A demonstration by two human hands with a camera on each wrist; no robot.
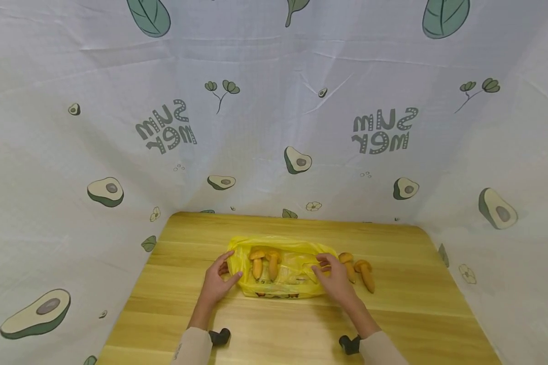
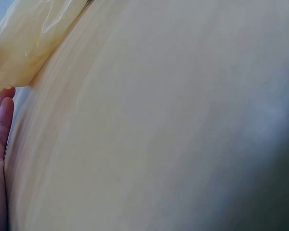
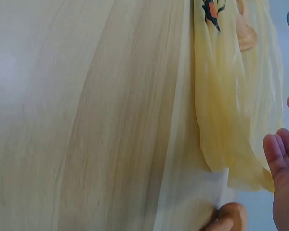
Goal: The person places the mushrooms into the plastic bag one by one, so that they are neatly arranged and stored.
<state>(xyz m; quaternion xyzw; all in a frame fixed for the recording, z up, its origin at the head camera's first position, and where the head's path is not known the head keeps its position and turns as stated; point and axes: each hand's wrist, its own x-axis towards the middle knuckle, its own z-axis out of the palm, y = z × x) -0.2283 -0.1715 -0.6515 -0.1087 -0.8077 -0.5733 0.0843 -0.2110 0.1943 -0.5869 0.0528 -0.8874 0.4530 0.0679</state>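
Note:
A yellow plastic bag (image 1: 297, 291) lies spread on the table, its mouth facing up. Two orange-brown mushrooms (image 1: 265, 263) sit side by side inside its left part. At the bag's left end is my left hand (image 1: 216, 281), thumb and fingers spread apart at the rim; the left wrist view has its fingers (image 2: 5, 115) straight beside the plastic. My right hand (image 1: 335, 281) is at the right end, fingers loosely bent over the rim. In the right wrist view those fingers (image 3: 279, 151) lie beside the bag's corner (image 3: 245, 175).
Two more mushrooms (image 1: 365, 276) lie on the wooden table (image 1: 415, 304), just right of the bag and close to my right hand. A white cloth (image 1: 265, 126) printed with avocados and leaves hangs behind the table and along both sides.

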